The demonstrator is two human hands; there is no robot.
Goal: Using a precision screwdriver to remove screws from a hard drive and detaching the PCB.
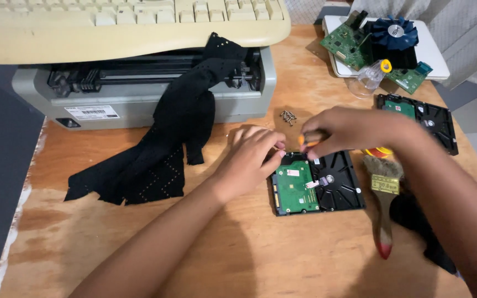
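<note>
The right hand (349, 131) pinches a small orange-handled screwdriver (306, 141) between thumb and fingertips, its tip down at the far edge of the hard drive (317, 183), which lies board-side up on the table (194, 259). The left hand (254, 157), fingers curled and holding nothing I can make out, rests on the drive's left far corner, just left of the tool. Keeping the tool upright and that corner pinned should stop the drive from turning. Right of the grip lies a brush (383, 201). Just beyond it sit loose screws (288, 116); farther off are a second drive (422, 117), circuit boards with a blue fan (385, 44), black cloth (167, 149) and a printer (139, 94).
</note>
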